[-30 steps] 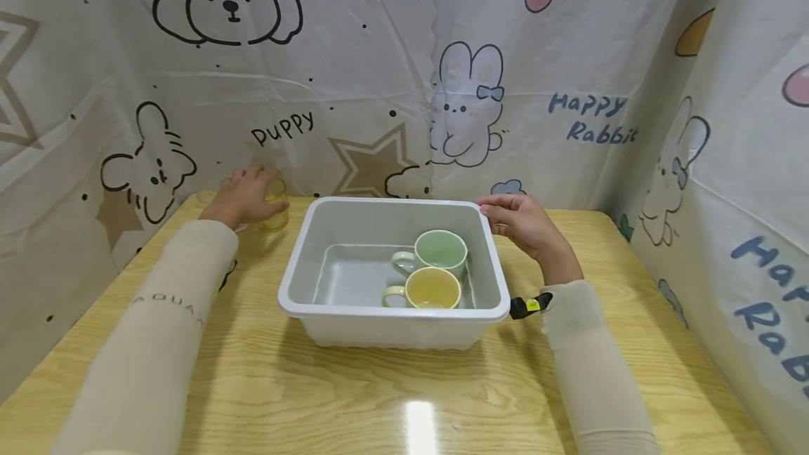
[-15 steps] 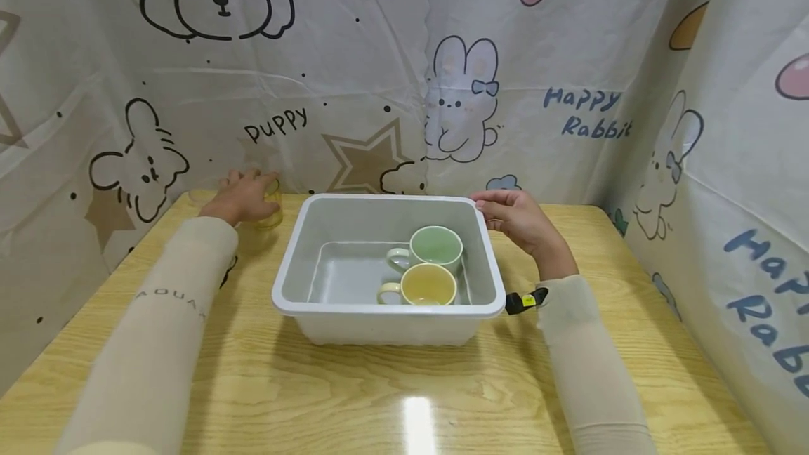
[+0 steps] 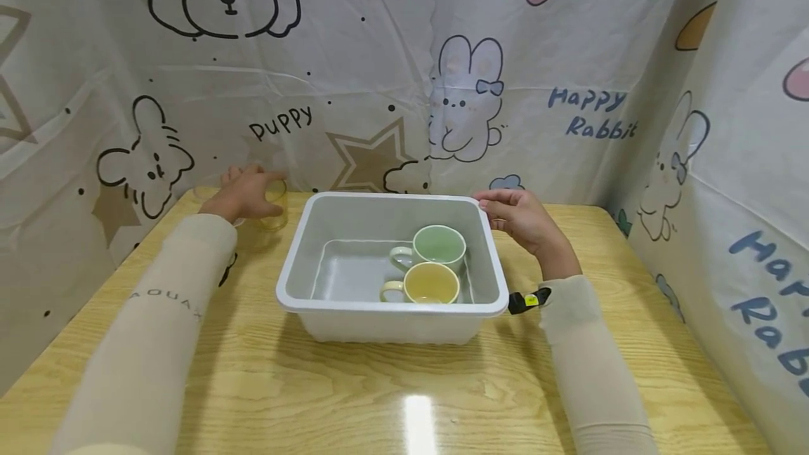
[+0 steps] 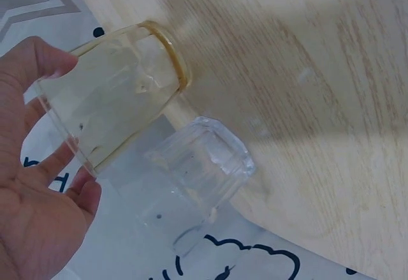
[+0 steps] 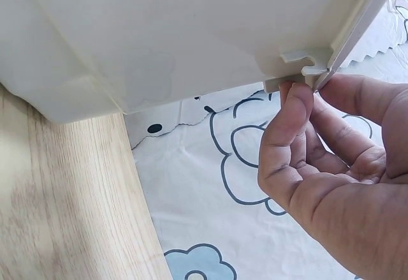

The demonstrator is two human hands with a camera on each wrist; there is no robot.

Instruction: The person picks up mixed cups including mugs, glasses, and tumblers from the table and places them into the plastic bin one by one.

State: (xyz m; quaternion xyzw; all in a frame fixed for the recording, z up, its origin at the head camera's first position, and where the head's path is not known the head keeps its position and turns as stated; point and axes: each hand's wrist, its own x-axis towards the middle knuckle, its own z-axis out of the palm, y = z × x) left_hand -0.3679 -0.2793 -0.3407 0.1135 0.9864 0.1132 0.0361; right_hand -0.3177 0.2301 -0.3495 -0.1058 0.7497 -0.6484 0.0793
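At the back left of the table my left hand (image 3: 243,195) holds a yellow-tinted drinking glass (image 4: 121,88) near its rim. In the left wrist view the thumb lies on one side of it and the curled fingers on the other. Close beside it stands a clear glass (image 4: 197,165). My right hand (image 3: 521,220) pinches the far right corner of a white plastic bin (image 3: 392,307) between thumb and fingers. Inside the bin, toward its right end, sit a green mug (image 3: 439,248) and a yellow mug (image 3: 432,283), both upright with handles pointing left.
The bin stands in the middle of a wooden table (image 3: 329,399). A white printed cloth (image 3: 354,76) hangs behind the table's far edge and along both sides. A black strap piece (image 3: 529,300) shows at my right wrist.
The fingers of my left hand have shifted slightly about the yellow-tinted glass. My right hand, the bin and both mugs have stayed in place; the head view itself has moved a little.
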